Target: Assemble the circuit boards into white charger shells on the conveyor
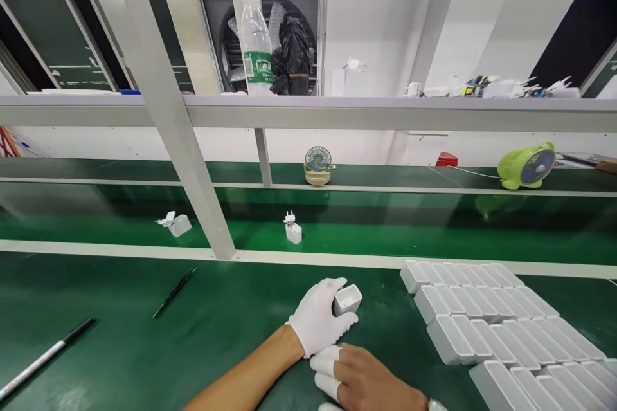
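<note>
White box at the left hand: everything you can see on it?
The white box is small, with smooth walls and rounded corners, plastic by its look. One face appears open, with a raised rim around a greyish recess; whatever is inside is too small to tell. It sits tilted in the picture, at or just above the green tabletop. The gloved left hand curls around its left side, thumb at the near edge. The right hand is not touching it.
</note>
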Tool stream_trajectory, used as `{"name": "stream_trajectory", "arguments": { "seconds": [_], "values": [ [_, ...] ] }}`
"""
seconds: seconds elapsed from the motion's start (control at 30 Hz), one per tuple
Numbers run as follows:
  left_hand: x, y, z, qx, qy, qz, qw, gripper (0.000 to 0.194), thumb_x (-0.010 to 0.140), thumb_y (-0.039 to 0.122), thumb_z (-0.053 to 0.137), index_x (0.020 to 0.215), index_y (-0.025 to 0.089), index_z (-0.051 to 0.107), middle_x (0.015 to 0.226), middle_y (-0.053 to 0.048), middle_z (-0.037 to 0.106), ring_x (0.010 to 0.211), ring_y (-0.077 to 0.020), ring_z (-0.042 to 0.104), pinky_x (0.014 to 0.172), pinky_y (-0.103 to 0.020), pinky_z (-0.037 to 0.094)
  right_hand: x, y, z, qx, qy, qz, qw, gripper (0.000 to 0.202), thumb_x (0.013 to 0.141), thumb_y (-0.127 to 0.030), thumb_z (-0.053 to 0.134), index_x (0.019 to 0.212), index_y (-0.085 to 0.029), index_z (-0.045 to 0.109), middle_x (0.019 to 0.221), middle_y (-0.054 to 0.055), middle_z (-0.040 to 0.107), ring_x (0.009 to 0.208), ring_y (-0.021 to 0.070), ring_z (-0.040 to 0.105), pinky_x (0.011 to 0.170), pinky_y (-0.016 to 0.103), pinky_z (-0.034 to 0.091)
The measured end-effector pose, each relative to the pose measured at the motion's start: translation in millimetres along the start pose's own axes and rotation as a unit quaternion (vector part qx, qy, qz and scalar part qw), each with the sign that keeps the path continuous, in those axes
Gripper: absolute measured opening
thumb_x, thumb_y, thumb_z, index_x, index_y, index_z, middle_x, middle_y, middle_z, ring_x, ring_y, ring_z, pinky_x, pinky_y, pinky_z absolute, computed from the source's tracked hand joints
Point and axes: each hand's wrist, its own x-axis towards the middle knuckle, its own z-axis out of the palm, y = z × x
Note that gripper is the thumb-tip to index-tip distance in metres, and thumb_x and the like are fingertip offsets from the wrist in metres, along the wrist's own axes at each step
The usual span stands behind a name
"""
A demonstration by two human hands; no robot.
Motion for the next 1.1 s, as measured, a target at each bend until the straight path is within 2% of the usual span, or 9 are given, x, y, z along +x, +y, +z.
{"name": "stream_trajectory", "arguments": {
  "seconds": [0.13,0.3,0.4,0.5,0.67,0.77,0.9,0.97,1.1],
  "values": [
    [2.6,2.7,0.2,0.016,-0.008,0.014,1.0,0.058,0.074,0.03,0.074,0.128,0.026,0.053,0.116,-0.005,0.064,0.105,-0.0263,0.059,0.094,-0.043,0.048,-1.6,-2.0,-2.5,-0.006,-0.008,-0.024,1.0,0.022,0.101,-0.03,0.051,0.109,-0.017,0.067,0.105,0.009,0.073,0.104,0.0207,0.065,0.104,0.036,0.046],
    [4.6,4.1,-0.5,0.026,-0.005,0.058,0.998,0.039,0.077,0.023,0.071,0.115,0.026,0.06,0.105,-0.003,0.065,0.094,-0.0225,0.061,0.086,-0.038,0.05,-1.0,0.8,-6.6,0.018,-0.004,-0.037,0.999,0.027,0.099,-0.02,0.049,0.122,-0.014,0.062,0.111,0.01,0.073,0.11,0.0181,0.065,0.11,0.033,0.043],
    [5.1,3.6,-1.0,0.028,-0.006,0.095,0.995,0.03,0.079,0.021,0.068,0.108,0.025,0.062,0.099,-0.004,0.065,0.091,-0.0217,0.06,0.084,-0.037,0.049,-6.2,3.1,-7.8,0.032,-0.015,-0.046,0.998,0.027,0.099,-0.02,0.05,0.122,-0.014,0.062,0.11,0.009,0.073,0.109,0.0173,0.065,0.112,0.033,0.04],
    [5.4,5.0,-1.6,0.023,-0.021,0.089,0.996,0.028,0.079,0.023,0.067,0.107,0.023,0.063,0.094,-0.004,0.064,0.088,-0.0214,0.06,0.08,-0.036,0.049,-11.5,3.3,-7.2,0.043,-0.025,-0.052,0.997,0.024,0.099,-0.02,0.05,0.117,-0.015,0.065,0.108,0.009,0.074,0.104,0.0164,0.066,0.113,0.033,0.038],
    [4.0,11.2,1.3,0.045,-0.044,0.02,0.998,0.046,0.074,0.032,0.073,0.118,0.026,0.06,0.089,-0.003,0.062,0.081,-0.0218,0.06,0.075,-0.035,0.049,-13.5,0.7,-3.7,0.069,-0.018,-0.028,0.997,0.023,0.1,-0.017,0.047,0.113,-0.014,0.066,0.103,0.009,0.074,0.102,0.017,0.066,0.11,0.034,0.04],
    [3.4,11.8,4.0,0.054,-0.061,-0.016,0.997,0.071,0.067,0.039,0.079,0.132,0.028,0.052,0.094,-0.004,0.061,0.086,-0.0251,0.06,0.077,-0.038,0.05,-14.7,-0.6,-0.9,0.09,-0.024,-0.018,0.995,0.022,0.1,-0.017,0.047,0.113,-0.017,0.065,0.102,0.008,0.075,0.101,0.0173,0.067,0.106,0.033,0.043],
    [5.8,7.1,1.5,0.001,-0.107,-0.017,0.994,0.113,0.062,0.037,0.083,0.155,0.028,0.02,0.128,-0.009,0.057,0.109,-0.0299,0.058,0.09,-0.041,0.05,-16.0,-1.2,-1.6,0.097,-0.027,-0.004,0.995,0.019,0.101,-0.023,0.049,0.109,-0.019,0.066,0.103,0.007,0.075,0.098,0.0173,0.068,0.103,0.032,0.045],
    [8.3,4.8,-1.9,-0.018,-0.135,-0.002,0.991,0.111,0.067,0.033,0.079,0.156,0.03,0.014,0.136,-0.009,0.055,0.116,-0.0301,0.056,0.097,-0.043,0.048,-14.6,-1.1,-5.8,0.091,-0.025,-0.001,0.996,0.019,0.101,-0.023,0.049,0.108,-0.018,0.066,0.104,0.008,0.075,0.1,0.0173,0.067,0.106,0.032,0.043],
    [12.2,5.5,-5.3,-0.039,-0.138,0.005,0.99,0.079,0.066,0.028,0.078,0.139,0.029,0.048,0.118,-0.004,0.064,0.106,-0.0258,0.06,0.097,-0.041,0.048,-8.3,-0.4,-17.2,0.08,-0.019,0.001,0.997,0.022,0.1,-0.02,0.049,0.113,-0.016,0.066,0.109,0.008,0.074,0.109,0.0159,0.065,0.113,0.032,0.038]
  ]
}}
